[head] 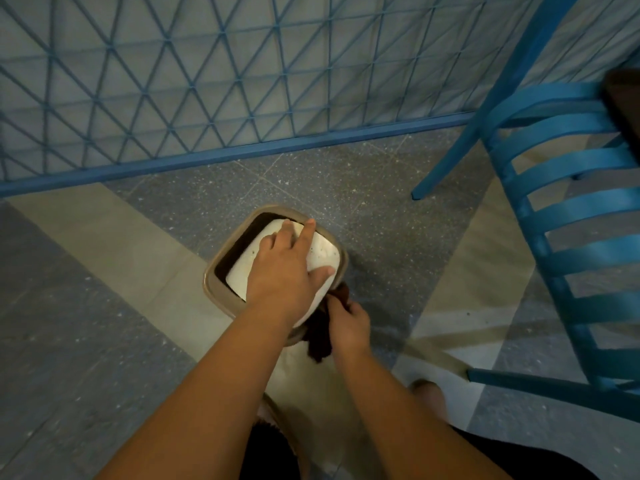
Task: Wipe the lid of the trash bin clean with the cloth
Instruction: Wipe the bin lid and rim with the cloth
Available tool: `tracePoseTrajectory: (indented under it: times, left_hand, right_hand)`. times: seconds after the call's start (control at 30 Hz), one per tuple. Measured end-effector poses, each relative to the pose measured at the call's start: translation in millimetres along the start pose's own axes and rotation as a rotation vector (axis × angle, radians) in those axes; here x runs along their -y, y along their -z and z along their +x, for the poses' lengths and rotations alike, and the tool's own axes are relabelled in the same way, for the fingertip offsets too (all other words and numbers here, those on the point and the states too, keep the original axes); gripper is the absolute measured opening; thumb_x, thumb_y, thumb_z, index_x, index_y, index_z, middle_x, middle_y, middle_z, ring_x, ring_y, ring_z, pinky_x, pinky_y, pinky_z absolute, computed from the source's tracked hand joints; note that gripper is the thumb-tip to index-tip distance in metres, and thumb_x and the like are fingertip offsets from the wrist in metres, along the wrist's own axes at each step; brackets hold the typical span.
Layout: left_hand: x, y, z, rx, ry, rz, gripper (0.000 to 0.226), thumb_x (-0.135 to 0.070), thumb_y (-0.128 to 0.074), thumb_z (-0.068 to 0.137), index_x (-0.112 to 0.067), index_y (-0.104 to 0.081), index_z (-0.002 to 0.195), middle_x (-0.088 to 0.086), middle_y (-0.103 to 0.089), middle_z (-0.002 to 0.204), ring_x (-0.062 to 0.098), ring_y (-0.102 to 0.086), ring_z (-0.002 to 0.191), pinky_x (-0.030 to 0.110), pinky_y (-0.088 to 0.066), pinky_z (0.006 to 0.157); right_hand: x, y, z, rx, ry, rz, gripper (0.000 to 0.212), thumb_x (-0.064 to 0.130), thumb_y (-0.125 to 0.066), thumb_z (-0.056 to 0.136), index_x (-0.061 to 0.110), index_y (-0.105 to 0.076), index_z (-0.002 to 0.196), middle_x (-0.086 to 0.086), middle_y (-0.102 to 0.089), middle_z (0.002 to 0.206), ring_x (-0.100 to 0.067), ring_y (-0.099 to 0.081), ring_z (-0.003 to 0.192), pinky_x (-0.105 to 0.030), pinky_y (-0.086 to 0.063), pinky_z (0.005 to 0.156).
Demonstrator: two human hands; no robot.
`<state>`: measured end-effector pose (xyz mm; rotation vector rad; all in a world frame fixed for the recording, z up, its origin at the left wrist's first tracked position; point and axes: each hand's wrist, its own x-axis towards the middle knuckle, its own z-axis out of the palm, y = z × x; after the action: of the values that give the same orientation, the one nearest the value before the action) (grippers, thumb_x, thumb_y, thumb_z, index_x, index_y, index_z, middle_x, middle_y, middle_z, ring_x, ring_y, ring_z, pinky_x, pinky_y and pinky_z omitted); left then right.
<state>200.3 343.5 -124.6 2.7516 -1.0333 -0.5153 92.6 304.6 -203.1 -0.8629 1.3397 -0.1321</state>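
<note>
- Hands: left hand (287, 268) lies flat on the white lid (322, 256), fingers spread, thumb out toward the near right edge; it presses, grips nothing.
- Right hand (348, 325) is closed round a bunched dark cloth (320, 336), held at the near right corner of the bin, just beside the left wrist.
- Trash bin (221, 284) stands on the speckled floor (363, 188), tan rim, white swing lid tilted in its frame so a dark gap shows along the far left side.
- Cloth touches the bin's near edge at most; whether it is on the lid itself I cannot tell, the left forearm covers that corner.
- Progress, as I judge it: early or mid-wipe. Small dark specks still show on the exposed right part of the lid, so that area is not yet clean.
- Left to do: pass the cloth over the open face, then the part under the left palm, which will have to shift.
- Lid pivots; the bracing hand looks needed to keep it from swinging under pressure.
- Blue chair (568, 216) stands well apart to the right, blue lattice fence (207, 81) beyond the bin.
</note>
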Motion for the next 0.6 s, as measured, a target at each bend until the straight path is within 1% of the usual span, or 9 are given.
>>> tracePoseTrajectory:
  times: [0.07, 0.13, 0.2, 0.27, 0.37, 0.43, 0.5, 0.57, 0.6]
  left_hand:
    - [5, 5, 2, 0.035, 0.054, -0.141, 0.078, -0.064, -0.040, 0.087, -0.036, -0.003, 0.150, 0.004, -0.016, 0.158, 0.031, -0.019, 0.138, 0.044, -0.023, 0.111]
    - [13, 6, -1, 0.025, 0.086, -0.297, 0.079, -0.069, -0.033, 0.086, -0.037, 0.000, 0.150, 0.001, -0.015, 0.158, 0.028, -0.017, 0.141, 0.045, -0.019, 0.113]
    - [24, 4, -12, -0.027, 0.062, -0.337, 0.080, -0.073, -0.027, 0.085, -0.035, -0.001, 0.150, -0.001, -0.012, 0.159, 0.021, -0.012, 0.144, 0.043, -0.012, 0.115]
    - [35, 0, -26, -0.086, 0.037, -0.328, 0.082, -0.075, -0.025, 0.083, -0.033, -0.004, 0.151, -0.002, -0.009, 0.160, 0.017, -0.006, 0.145, 0.042, -0.009, 0.117]
    - [40, -10, -50, -0.123, 0.006, -0.373, 0.081, -0.076, -0.035, 0.081, -0.041, -0.008, 0.149, -0.007, -0.006, 0.160, 0.014, -0.002, 0.146, 0.040, -0.012, 0.117]
    - [37, -17, -62, -0.120, -0.080, -0.367, 0.076, -0.069, -0.045, 0.083, -0.046, -0.011, 0.147, -0.006, -0.007, 0.160, 0.014, -0.003, 0.146, 0.039, -0.014, 0.117]
    - [36, -24, -67, -0.095, -0.156, -0.315, 0.077, -0.061, -0.053, 0.083, -0.046, -0.014, 0.147, -0.006, -0.006, 0.160, 0.014, -0.003, 0.147, 0.040, -0.015, 0.117]
    - [37, -27, -68, -0.069, -0.166, -0.277, 0.083, -0.054, -0.061, 0.081, -0.050, -0.009, 0.145, -0.009, -0.001, 0.160, 0.014, -0.002, 0.146, 0.040, -0.016, 0.117]
    - [38, -27, -68, -0.062, -0.159, -0.266, 0.087, -0.050, -0.064, 0.080, -0.053, -0.006, 0.144, -0.012, 0.002, 0.159, 0.012, -0.001, 0.146, 0.040, -0.016, 0.117]
  right_hand:
    - [17, 3, 13, -0.033, 0.031, 0.009, 0.020, 0.023, -0.062, 0.087, 0.013, -0.067, 0.103, -0.011, -0.070, 0.099, -0.029, -0.067, 0.090, -0.049, -0.054, 0.086]
    - [37, 7, 26, -0.065, 0.069, 0.007, 0.027, 0.023, -0.063, 0.086, 0.013, -0.067, 0.111, -0.010, -0.071, 0.101, -0.028, -0.067, 0.092, -0.048, -0.054, 0.088]
    - [51, 10, 37, -0.083, 0.116, 0.008, 0.030, 0.023, -0.062, 0.088, 0.012, -0.066, 0.115, -0.010, -0.070, 0.105, -0.027, -0.066, 0.096, -0.047, -0.052, 0.091]
    - [54, 13, 38, -0.095, 0.148, 0.010, 0.034, 0.025, -0.061, 0.089, 0.014, -0.063, 0.121, -0.008, -0.068, 0.111, -0.024, -0.064, 0.102, -0.046, -0.050, 0.095]
    - [43, 22, 30, -0.103, 0.168, 0.006, 0.038, 0.028, -0.059, 0.091, 0.017, -0.059, 0.127, -0.004, -0.066, 0.117, -0.020, -0.061, 0.104, -0.043, -0.048, 0.097]
    - [32, 29, 22, -0.119, 0.143, 0.023, 0.038, 0.031, -0.057, 0.092, 0.020, -0.057, 0.128, -0.002, -0.064, 0.115, -0.020, -0.059, 0.102, -0.041, -0.047, 0.096]
    - [19, 37, 16, -0.135, 0.125, 0.024, 0.038, 0.034, -0.056, 0.093, 0.021, -0.057, 0.128, -0.001, -0.063, 0.112, -0.018, -0.058, 0.097, -0.037, -0.048, 0.089]
    - [7, 42, 10, -0.137, 0.095, 0.035, 0.037, 0.035, -0.055, 0.093, 0.023, -0.057, 0.128, -0.001, -0.063, 0.110, -0.015, -0.059, 0.092, -0.033, -0.049, 0.081]
    - [3, 44, 7, -0.127, 0.067, 0.060, 0.036, 0.036, -0.055, 0.093, 0.024, -0.057, 0.127, -0.001, -0.064, 0.110, -0.017, -0.061, 0.093, -0.035, -0.050, 0.082]
